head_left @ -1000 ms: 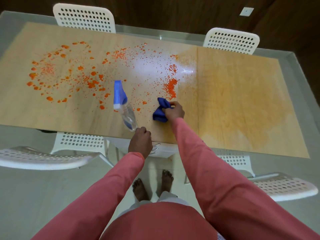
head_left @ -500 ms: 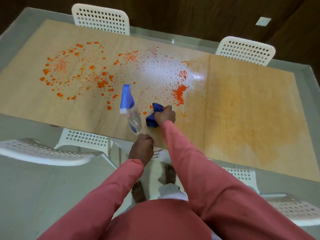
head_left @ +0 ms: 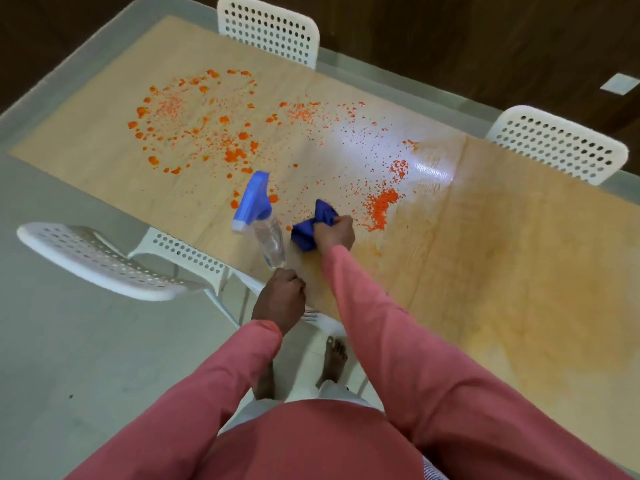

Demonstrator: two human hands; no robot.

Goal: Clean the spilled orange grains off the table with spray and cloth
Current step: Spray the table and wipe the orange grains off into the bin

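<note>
While grains [head_left: 381, 202] beyond, right hand [head_left: 335, 233] gripping cloth [head_left: 313, 225], left hand [head_left: 282, 297] gripping spray bottle [head_left: 265, 226].

A glass-edged table [head_left: 52, 109] with a light wood top carries orange grains [head_left: 207, 133] scattered over its left half, thickest in a ring toward the far left corner. A denser heap [head_left: 382, 206] lies near the middle. The right half shows an orange stain [head_left: 540, 271].
</note>
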